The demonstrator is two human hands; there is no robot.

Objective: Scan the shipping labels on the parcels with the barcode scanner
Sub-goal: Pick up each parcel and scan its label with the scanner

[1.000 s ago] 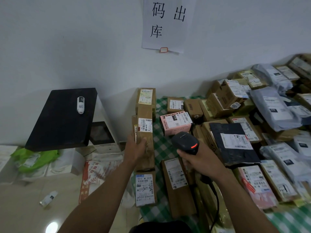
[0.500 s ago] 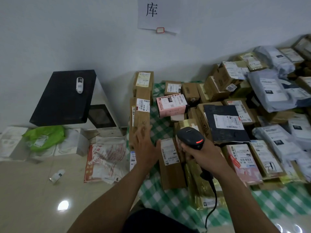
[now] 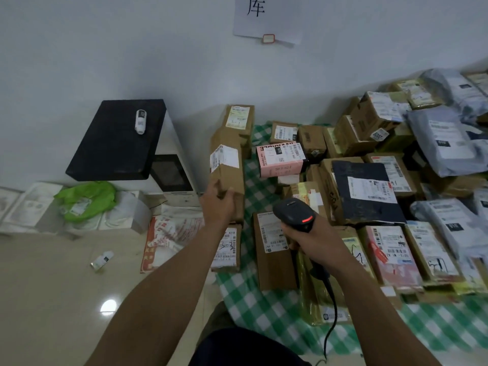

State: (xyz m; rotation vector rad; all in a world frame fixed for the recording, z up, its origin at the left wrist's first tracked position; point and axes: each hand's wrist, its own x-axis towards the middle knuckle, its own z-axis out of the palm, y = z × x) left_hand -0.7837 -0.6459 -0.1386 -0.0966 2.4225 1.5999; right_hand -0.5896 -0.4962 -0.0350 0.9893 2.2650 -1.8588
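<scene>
Gripping a cardboard parcel, our left hand curls fingers round it. Our right hand clasps the barcode scanner.

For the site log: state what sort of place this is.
Probably a courier depot: labelled parcels heaped on a green checked cloth, a corded barcode scanner in the right hand, a paper wall sign.

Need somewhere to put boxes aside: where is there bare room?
Bare floor left of the red-printed bag, around the small bottle; checked cloth in front of the long box. Right of the scanner, parcels lie packed tight.
</scene>
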